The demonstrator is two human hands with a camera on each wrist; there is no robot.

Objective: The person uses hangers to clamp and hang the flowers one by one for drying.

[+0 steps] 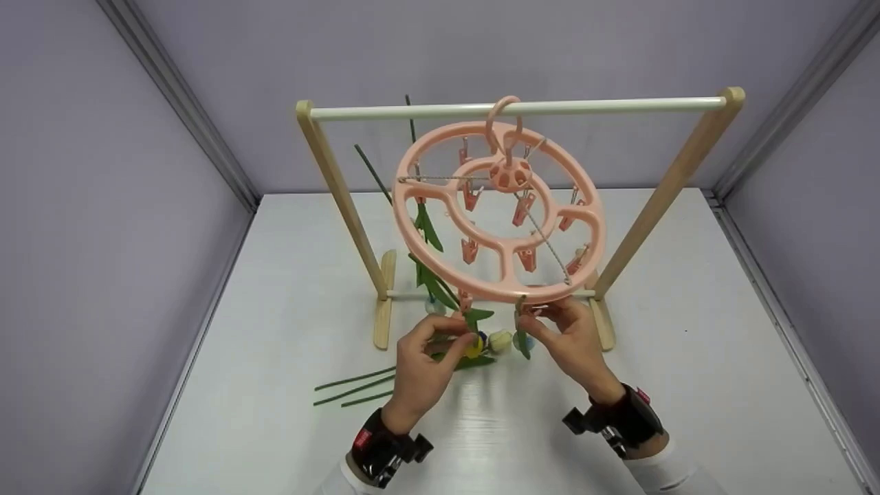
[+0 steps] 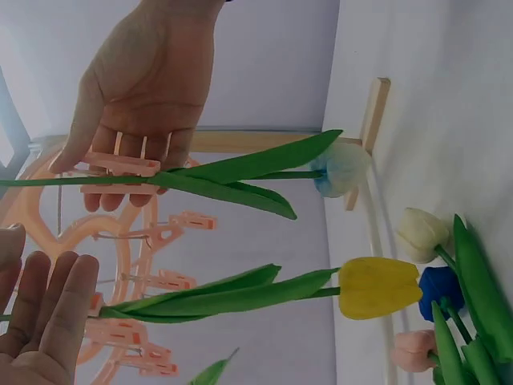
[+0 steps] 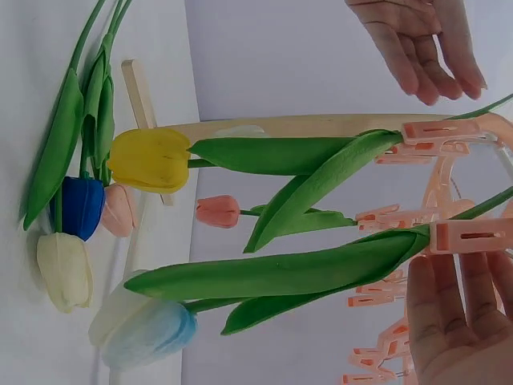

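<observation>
A round salmon-pink plastic clip hanger (image 1: 500, 213) hangs by its hook from the white crossbar of a pale wooden rack (image 1: 677, 180) standing on the white desk (image 1: 687, 385). Both hands work at its near rim. The right hand (image 1: 570, 337) has its fingers curled up to a pink plastic peg (image 3: 469, 237) there, which grips the green stem of a pale blue artificial tulip (image 3: 148, 329) hanging head down; whether the fingers squeeze the peg or only steady it I cannot tell for certain, though they look pinched on it. The left hand (image 1: 423, 361) is loosely open with fingers nearly straight, just beside a yellow artificial tulip (image 2: 377, 287) that hangs from the neighbouring peg; it holds nothing that shows. More artificial tulips, white (image 3: 64, 269), dark blue (image 3: 78, 204) and pink, lie bunched on the desk below the hanger, their stems trailing to the left. These flowers look very light, with bendy stems and soft leaves, so I judge they are best taken by the bare stem near its cut end. The hanger will likely sway and tilt under a push, so the peg needs steadying.
</observation>
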